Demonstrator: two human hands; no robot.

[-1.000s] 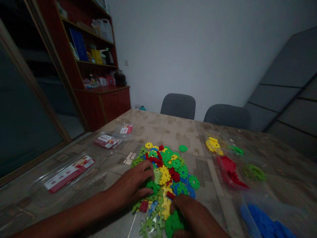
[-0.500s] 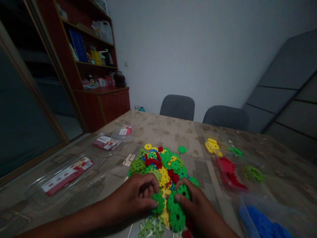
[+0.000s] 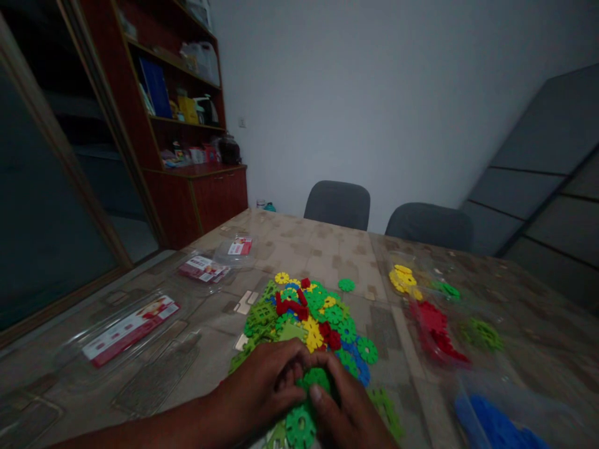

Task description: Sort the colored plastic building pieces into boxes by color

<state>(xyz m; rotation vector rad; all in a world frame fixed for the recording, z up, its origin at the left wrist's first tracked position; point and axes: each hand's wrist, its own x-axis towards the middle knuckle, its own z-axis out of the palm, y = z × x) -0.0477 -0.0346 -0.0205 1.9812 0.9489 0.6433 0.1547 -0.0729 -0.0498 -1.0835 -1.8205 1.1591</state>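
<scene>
My left hand and my right hand meet in front of me, fingers curled and closed around green notched building discs. One disc shows between the two thumbs; another hangs below them, nearer to me. Fingers hide how the discs join. Just beyond the hands spreads a loose pile of plastic pieces: green discs, yellow discs, red pieces and light green lattice pieces. A blue piece lies beside my right hand.
Clear plastic lids with printed labels lie at the left. On the right stand clear boxes with yellow discs, red pieces and blue pieces. Two grey chairs are across the patterned table.
My hands have come together; the left's disc now meets the right's green discs. My right hand has moved left, uncovering blue and light green pieces at its right.
</scene>
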